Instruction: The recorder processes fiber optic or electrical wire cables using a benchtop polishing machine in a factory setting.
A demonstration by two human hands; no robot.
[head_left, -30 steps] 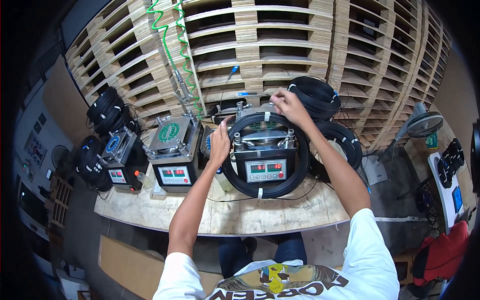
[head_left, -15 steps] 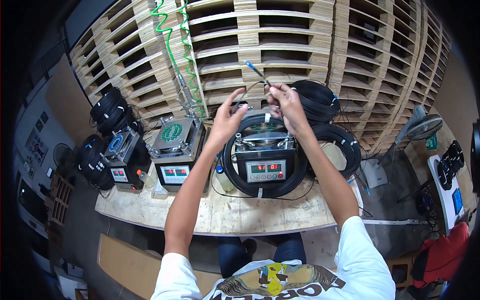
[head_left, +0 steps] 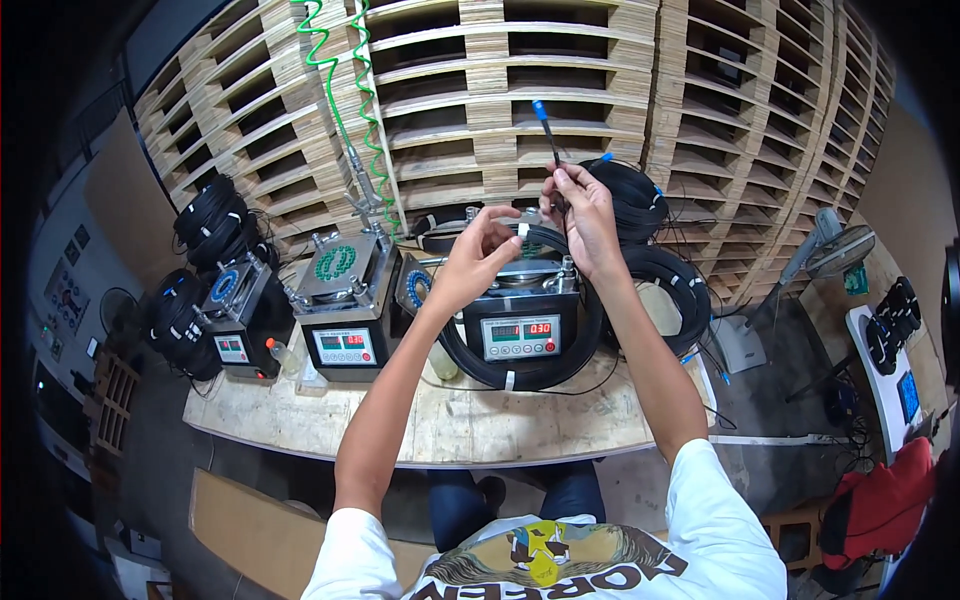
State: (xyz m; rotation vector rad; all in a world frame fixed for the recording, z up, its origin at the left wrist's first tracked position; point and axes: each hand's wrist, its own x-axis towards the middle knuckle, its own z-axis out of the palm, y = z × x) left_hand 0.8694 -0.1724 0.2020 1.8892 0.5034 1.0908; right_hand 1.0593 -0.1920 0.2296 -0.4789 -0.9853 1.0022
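Note:
My right hand (head_left: 583,215) pinches a thin black cable (head_left: 550,140) near its end. That end points up and carries a blue cap (head_left: 540,108). My left hand (head_left: 480,262) is beside the white tie at the top of a black cable coil (head_left: 470,362). Its fingers are curled, with a gap between thumb and forefinger; whether it touches the coil I cannot tell. The coil surrounds a black tabletop machine (head_left: 530,340) with a lit red and green display. Part of the machine's top is hidden behind the coil and my hands.
Two similar machines, one with green pieces on its plate (head_left: 335,262) and one with blue (head_left: 224,286), stand left on the wooden table (head_left: 450,430). Several cable coils (head_left: 670,290) lie right and far left. Stacked pallets (head_left: 560,70) rise behind. A fan (head_left: 835,245) stands right.
My right hand has turned the cable end more upright. My left hand has come closer to the coil's top, and its fingers have curled in. The machine's display reading differs.

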